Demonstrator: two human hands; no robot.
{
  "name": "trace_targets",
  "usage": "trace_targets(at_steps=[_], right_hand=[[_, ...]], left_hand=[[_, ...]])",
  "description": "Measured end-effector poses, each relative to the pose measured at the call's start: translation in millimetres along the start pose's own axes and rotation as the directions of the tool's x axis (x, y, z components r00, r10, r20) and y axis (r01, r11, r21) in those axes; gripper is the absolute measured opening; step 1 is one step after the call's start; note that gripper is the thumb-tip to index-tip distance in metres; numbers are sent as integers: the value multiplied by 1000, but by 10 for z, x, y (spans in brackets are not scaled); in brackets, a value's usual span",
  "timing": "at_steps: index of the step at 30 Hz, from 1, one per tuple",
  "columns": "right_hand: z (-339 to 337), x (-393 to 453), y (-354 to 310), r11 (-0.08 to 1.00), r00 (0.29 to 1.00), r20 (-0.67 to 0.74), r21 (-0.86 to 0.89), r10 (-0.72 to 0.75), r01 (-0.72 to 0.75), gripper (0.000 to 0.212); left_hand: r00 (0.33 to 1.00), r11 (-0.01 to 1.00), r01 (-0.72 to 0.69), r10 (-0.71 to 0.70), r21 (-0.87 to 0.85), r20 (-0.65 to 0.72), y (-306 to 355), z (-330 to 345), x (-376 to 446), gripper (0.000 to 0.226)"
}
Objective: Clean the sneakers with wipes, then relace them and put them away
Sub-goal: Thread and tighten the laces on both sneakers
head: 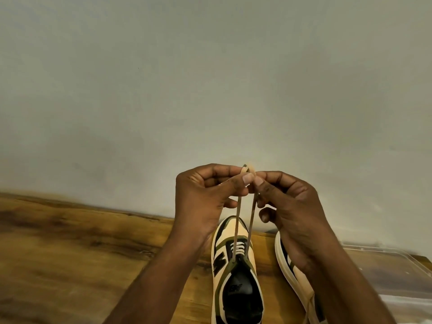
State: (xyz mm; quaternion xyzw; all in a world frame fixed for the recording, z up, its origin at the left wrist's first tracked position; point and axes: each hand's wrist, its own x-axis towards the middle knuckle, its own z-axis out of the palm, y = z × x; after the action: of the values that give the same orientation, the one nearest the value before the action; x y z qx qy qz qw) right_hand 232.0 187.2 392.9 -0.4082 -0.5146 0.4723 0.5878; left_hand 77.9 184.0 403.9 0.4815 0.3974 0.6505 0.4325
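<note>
Both hands (205, 195) (289, 206) pinching lace (236, 225) — laced sneaker (236, 277)

Cream-and-olive sneaker (236, 272) upright, laces (244, 220) pulled taut.

Wooden tabletop (70, 253), brown with dark grain streaks and knots, runs across the bottom of the head view. Back edge butts against a plain pale grey-green wall (210, 78) that fills the upper half; faint mottling on it. Far right: clear plastic container (397, 272), shallow, rectangular, sitting on the tabletop near the wall. Contents can't be made out.
</note>
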Motion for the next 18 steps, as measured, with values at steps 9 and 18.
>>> trace_targets(at_steps=[9, 18], right_hand=[[46, 137, -94, 998, 997, -44, 5, -60, 60, 31], [-25, 169, -153, 997, 995, -59, 25, -74, 76, 30]], left_hand=[[999, 999, -47, 47, -23, 18, 68, 63, 161, 15], [997, 991, -77, 78, -112, 0, 57, 128, 190, 18]])
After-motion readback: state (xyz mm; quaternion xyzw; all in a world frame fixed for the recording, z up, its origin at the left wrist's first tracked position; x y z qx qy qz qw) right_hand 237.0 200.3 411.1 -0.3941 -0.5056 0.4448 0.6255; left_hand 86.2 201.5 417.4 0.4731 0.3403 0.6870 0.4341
